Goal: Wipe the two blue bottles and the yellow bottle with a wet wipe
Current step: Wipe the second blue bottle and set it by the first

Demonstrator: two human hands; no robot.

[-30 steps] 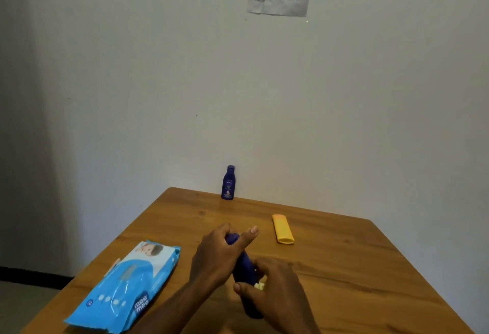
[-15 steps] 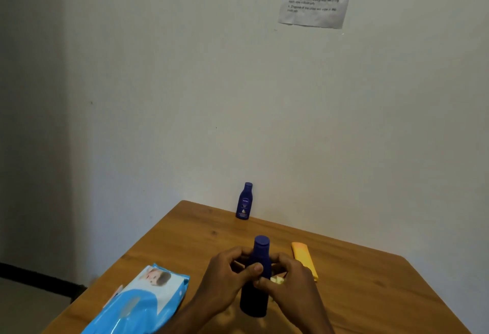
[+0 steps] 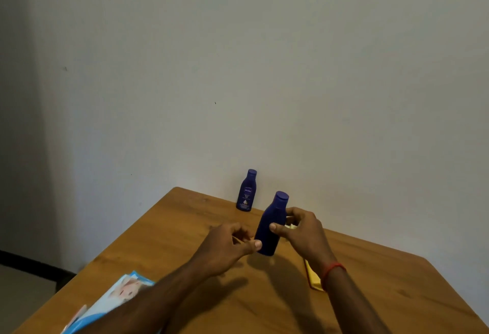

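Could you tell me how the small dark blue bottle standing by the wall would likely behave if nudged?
The small dark blue bottle stands upright, tall over a narrow base, so it would probably tip rather than slide. Its smooth, rounded body suggests it might then roll on the wooden table.

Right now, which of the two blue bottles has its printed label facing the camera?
The far blue bottle standing by the wall: white print shows on its front. The near blue bottle, gripped by the right hand, shows only plain blue.
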